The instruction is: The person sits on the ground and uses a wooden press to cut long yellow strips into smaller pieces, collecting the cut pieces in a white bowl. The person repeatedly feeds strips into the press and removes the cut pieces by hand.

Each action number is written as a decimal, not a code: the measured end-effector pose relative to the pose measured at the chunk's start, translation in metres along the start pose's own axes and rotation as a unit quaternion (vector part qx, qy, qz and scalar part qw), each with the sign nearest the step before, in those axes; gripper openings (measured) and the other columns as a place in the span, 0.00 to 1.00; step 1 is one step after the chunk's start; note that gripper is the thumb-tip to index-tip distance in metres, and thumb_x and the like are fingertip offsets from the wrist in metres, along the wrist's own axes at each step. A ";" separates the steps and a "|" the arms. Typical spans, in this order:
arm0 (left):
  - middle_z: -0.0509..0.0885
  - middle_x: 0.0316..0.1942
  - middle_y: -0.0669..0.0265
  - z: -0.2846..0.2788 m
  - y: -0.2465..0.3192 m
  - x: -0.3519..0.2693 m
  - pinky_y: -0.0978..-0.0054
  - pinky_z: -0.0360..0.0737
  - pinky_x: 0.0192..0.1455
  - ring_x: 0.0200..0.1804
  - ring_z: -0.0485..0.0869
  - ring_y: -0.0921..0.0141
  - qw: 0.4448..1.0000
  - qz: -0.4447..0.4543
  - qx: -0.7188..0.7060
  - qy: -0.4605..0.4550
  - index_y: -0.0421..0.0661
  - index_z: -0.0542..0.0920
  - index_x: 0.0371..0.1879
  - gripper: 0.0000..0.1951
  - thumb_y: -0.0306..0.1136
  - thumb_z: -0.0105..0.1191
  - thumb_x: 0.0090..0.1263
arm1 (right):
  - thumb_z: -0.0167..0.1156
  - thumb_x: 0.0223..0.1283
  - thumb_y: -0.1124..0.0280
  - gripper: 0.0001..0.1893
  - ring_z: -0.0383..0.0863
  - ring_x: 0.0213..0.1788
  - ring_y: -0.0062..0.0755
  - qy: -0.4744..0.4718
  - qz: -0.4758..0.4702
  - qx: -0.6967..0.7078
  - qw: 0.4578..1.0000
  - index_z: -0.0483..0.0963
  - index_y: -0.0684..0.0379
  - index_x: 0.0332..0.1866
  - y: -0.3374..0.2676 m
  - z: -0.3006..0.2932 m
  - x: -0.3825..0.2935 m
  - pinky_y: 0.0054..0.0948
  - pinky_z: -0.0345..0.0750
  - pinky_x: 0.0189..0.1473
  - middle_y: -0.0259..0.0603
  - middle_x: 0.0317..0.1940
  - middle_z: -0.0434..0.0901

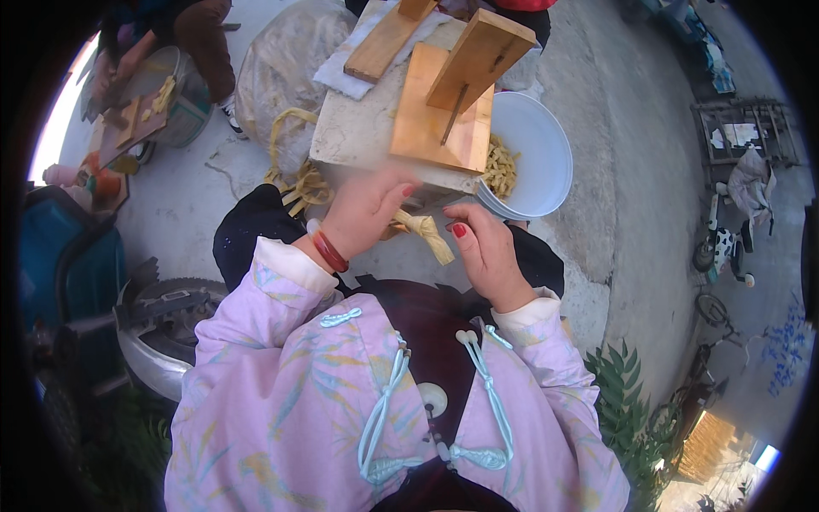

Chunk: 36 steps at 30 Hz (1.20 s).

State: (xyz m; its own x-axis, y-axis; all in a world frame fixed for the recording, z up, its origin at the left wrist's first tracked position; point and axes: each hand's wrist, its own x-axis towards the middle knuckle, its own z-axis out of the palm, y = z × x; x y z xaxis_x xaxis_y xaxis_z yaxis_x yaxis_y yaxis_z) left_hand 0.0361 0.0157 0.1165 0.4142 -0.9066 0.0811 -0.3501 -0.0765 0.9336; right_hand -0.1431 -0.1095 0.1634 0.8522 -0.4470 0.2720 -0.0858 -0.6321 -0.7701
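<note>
My left hand [368, 208], with a reddish bracelet [329, 251] at the wrist, grips a pale yellow flat strip tied in a knot [423, 225]. The strip's short end points down toward my lap. Slightly apart from that end, my right hand [485, 256] has curled fingers, thumb and forefinger parted, with nothing visible in them. Just beyond my hands is a concrete block [349, 131]. On it rests a wooden board [409, 109] with a slanted wooden block [483, 57] above it and a thin metal rod [455, 115] between them.
A white bucket [544, 153] holding many short yellow pieces [501, 168] stands right of the block. Loose yellow strips [307, 189] hang beside a clear plastic bag [288, 70] at left. Another person's hands [125, 64] work at a board [137, 125] farther left.
</note>
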 end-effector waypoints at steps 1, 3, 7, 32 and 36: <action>0.86 0.40 0.62 0.000 0.004 -0.001 0.76 0.79 0.46 0.42 0.83 0.75 1.000 0.025 -0.002 0.000 0.40 0.81 0.52 0.11 0.29 0.47 0.80 | 0.62 0.62 0.70 0.08 0.81 0.39 0.53 -0.017 -0.053 -0.015 0.998 0.75 0.60 0.43 -0.001 0.002 0.002 0.42 0.77 0.41 0.49 0.34 0.80; 0.87 0.41 0.62 0.006 0.011 -0.004 0.75 0.79 0.47 0.43 0.84 0.75 0.999 0.049 -0.001 -0.017 0.40 0.80 0.52 0.10 0.29 0.47 0.80 | 0.66 0.57 0.73 0.09 0.81 0.37 0.52 -0.051 -0.136 -0.056 0.988 0.75 0.59 0.41 -0.004 0.004 0.004 0.43 0.76 0.39 0.48 0.33 0.79; 0.87 0.42 0.64 0.004 0.010 0.003 0.75 0.79 0.48 0.44 0.84 0.75 0.999 -0.033 -0.018 0.011 0.39 0.78 0.54 0.11 0.30 0.49 0.80 | 0.67 0.54 0.75 0.09 0.81 0.32 0.51 -0.090 -0.088 -0.089 0.988 0.75 0.59 0.37 -0.006 0.008 0.002 0.43 0.76 0.35 0.46 0.28 0.79; 0.83 0.36 0.49 -0.016 0.001 0.063 0.55 0.78 0.43 0.42 0.82 0.48 0.989 -0.071 0.121 0.043 0.43 0.80 0.41 0.12 0.40 0.52 0.74 | 0.59 0.62 0.78 0.11 0.83 0.45 0.53 0.102 0.059 -0.205 0.972 0.76 0.61 0.50 0.098 -0.029 0.069 0.43 0.79 0.44 0.52 0.45 0.80; 0.80 0.28 0.69 -0.006 0.012 0.034 0.77 0.75 0.36 0.32 0.75 0.78 0.995 0.067 -0.029 -0.070 0.39 0.77 0.41 0.07 0.31 0.55 0.76 | 0.59 0.62 0.77 0.18 0.80 0.56 0.53 0.065 -0.044 -0.289 0.954 0.76 0.63 0.58 0.053 -0.050 0.052 0.41 0.76 0.58 0.54 0.57 0.80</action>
State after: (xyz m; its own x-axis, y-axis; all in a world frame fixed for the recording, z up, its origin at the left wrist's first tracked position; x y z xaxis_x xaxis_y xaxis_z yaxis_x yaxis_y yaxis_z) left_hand 0.0506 -0.0137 0.1325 0.2456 -0.9560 0.1605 -0.3437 0.0690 0.9365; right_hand -0.1291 -0.1980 0.1650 0.8015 -0.4272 0.4185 -0.3198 -0.8975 -0.3036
